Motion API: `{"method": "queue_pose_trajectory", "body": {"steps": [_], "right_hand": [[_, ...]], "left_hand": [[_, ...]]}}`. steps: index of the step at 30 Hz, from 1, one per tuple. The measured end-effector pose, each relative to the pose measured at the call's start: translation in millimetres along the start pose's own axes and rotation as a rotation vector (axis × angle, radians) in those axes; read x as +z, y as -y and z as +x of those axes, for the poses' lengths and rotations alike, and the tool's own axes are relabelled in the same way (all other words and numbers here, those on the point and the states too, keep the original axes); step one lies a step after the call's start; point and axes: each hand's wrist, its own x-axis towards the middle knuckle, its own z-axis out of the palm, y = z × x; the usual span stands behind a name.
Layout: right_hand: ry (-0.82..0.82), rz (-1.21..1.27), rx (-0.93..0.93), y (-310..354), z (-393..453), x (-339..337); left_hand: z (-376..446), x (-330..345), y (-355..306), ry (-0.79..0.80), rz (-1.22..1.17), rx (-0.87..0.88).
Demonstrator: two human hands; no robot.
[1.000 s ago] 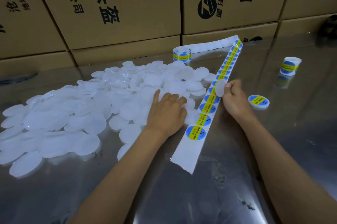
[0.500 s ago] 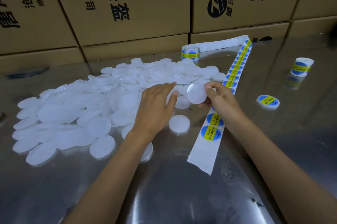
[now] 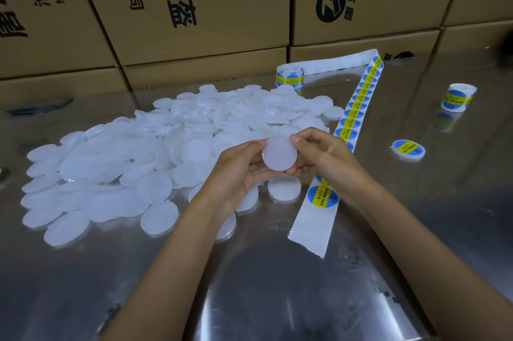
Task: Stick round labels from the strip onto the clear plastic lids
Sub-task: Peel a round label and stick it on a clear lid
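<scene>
Lid (image 3: pixel 279 158), clear and unlabelled, was held above the worktop (image 3: pixel 277 299), pinched at its rim between the left hand (image 3: pixel 238 174) and the right hand (image 3: pixel 323 154). Beneath the right hand the label strip (image 3: pixel 358 107) was partly hidden. A heap of lids (image 3: pixel 155 152) was spread to the left. One labelled lid (image 3: pixel 408 149) and a label roll (image 3: pixel 457 97) were noted to the right, cardboard boxes (image 3: pixel 194 7) stacked behind.

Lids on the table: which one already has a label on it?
The lone lid right of the label strip, showing a blue and yellow label. The pile is bare.
</scene>
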Motion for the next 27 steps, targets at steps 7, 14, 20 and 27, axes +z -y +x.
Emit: {"method": "queue_pose_trajectory", "body": {"steps": [7,14,20,27], "right_hand": [[-0.100,-0.654,-0.097,-3,-24,-46],[0.116,-1.009,-0.067,-15,-38,-52],[0.151,-0.940,-0.204,-21,-55,-33],[0.094,-0.930,-0.320,-27,-76,-21]], "left_hand": [[0,-1,-1,-0.032,-0.145,-0.050],[-2,13,6,-0.017,-0.248,-0.107],[-8,22,6,0.025,-0.220,-0.083],[-26,8,6,0.139,0.023,-0.094]]}}
